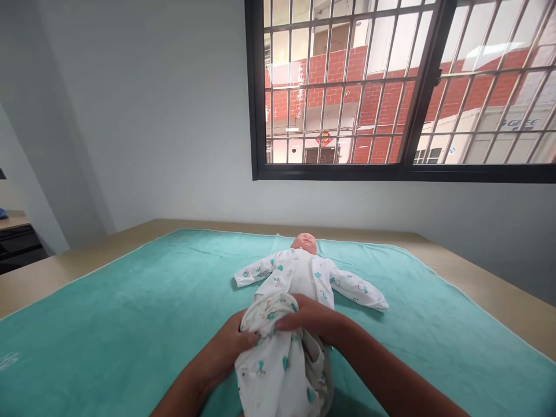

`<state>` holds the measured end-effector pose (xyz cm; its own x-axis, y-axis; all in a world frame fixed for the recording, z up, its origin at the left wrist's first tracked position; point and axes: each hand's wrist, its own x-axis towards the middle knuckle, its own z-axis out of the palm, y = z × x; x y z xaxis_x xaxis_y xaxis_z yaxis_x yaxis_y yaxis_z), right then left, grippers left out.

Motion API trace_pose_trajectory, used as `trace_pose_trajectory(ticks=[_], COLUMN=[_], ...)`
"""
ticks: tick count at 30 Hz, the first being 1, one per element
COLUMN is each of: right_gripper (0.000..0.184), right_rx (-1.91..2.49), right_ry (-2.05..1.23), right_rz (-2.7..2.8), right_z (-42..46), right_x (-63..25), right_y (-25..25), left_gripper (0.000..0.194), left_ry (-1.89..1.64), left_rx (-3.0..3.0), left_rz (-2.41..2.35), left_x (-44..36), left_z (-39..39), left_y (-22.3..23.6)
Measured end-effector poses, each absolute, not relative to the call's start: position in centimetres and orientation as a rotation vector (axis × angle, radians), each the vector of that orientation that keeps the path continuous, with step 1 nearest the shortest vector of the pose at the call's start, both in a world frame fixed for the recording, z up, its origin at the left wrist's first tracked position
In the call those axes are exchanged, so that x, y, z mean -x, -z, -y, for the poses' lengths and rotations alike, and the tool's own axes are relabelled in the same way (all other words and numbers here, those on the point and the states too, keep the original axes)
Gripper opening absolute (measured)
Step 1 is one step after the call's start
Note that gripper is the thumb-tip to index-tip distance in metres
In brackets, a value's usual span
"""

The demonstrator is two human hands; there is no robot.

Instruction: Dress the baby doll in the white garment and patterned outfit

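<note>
A baby doll point(304, 241) lies on its back on the teal blanket point(130, 313), head away from me, arms spread. It wears a white printed sleepsuit point(299, 275). The lower part of the sleepsuit is bunched up near me. My left hand point(228, 344) grips the bunched cloth from the left. My right hand point(310, 321) is curled over the top of the same bunched cloth from the right. The doll's legs are hidden under the fabric.
The blanket covers a wide light wooden surface point(486, 284) that reaches the grey wall. A barred window point(391, 87) is above, with a red brick building outside. A dark piece of furniture point(17, 246) stands at the far left.
</note>
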<state>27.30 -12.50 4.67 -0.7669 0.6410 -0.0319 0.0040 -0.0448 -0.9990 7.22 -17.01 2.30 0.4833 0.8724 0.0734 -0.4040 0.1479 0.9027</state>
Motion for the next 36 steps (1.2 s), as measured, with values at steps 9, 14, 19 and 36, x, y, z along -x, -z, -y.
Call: trace_pose_trajectory(ticks=[9, 14, 19, 36], right_gripper=[0.047, 0.057, 0.044, 0.034], right_rx=[0.698, 0.647, 0.646, 0.802], right_ry=[-1.764, -1.915, -1.917, -1.831], right_rz=[1.834, 1.861, 1.431, 1.513], right_z=[13.4, 13.0, 12.7, 12.8], right_x=[-26.4, -26.9, -26.9, -26.3], right_y=[-5.3, -5.3, -3.5, -3.8], left_gripper=[0.041, 0.045, 0.066, 0.063], left_ry=[-1.11, -1.13, -0.985, -1.084], left_rx=[-0.876, -0.823, -1.059, -0.955], left_rz=[-0.579, -0.545, -0.56, -0.651], left_x=[-7.9, -8.0, -7.8, -8.7], left_z=[17.5, 17.7, 17.6, 17.9], left_y=[-1.5, -1.8, -2.4, -2.5])
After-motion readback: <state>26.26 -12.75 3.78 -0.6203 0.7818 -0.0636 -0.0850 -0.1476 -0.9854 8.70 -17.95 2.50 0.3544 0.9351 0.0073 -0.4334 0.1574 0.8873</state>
